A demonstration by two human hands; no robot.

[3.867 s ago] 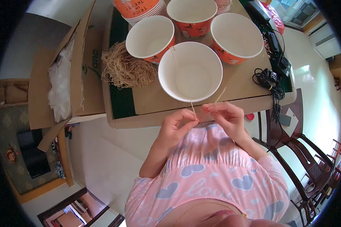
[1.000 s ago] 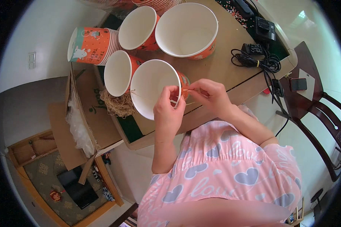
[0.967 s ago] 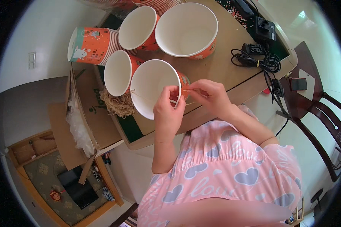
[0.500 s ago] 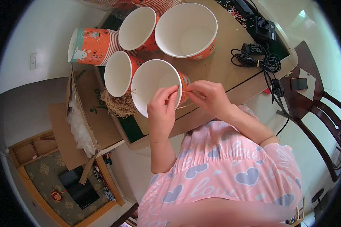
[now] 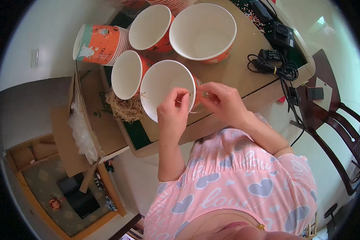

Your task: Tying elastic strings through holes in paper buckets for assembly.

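Observation:
A white-lined orange paper cup [image 5: 163,80] lies tilted at the table's near edge, its mouth facing me. At its right rim my left hand [image 5: 174,112] is closed in a pinch on a thin tan cord [image 5: 196,112]. Just outside that rim my right hand [image 5: 225,103] has its thumb and fingertips together by the cup's wall; what lies between them is too small to make out. A short cord end pokes from the opposite side of the rim. Beside the cup rests a heap of tan paper cord [image 5: 127,108].
Other paper cups [image 5: 127,76] and a larger one [image 5: 202,32] stand behind. A stack of cups [image 5: 104,45] lies at left above an open cardboard box [image 5: 90,116]. Black cables [image 5: 274,66] and an adapter [image 5: 280,34] are at right, near a wooden chair [image 5: 328,104].
My view has shifted slightly. Both hands stay at the cup's right rim; the right fingers have moved a little beside the wall.

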